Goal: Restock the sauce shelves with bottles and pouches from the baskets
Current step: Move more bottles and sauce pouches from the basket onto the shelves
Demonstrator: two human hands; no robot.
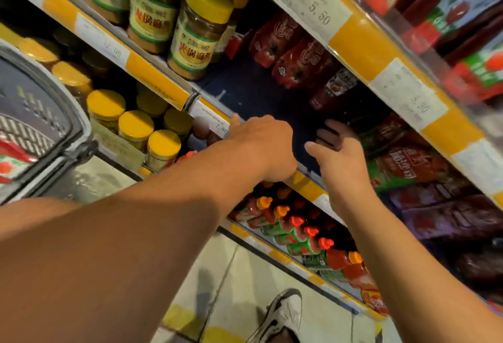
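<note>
Bare shelf gap, left hand at edge

We see a bare dark stretch of shelf open ahead. Red pouches wall its back, more pouches crowd its right, yellow-lidded jars its left, and the price rail above limits headroom.

The basket is cut off at the left edge, and the top-right pouches are all motion blur.
</note>
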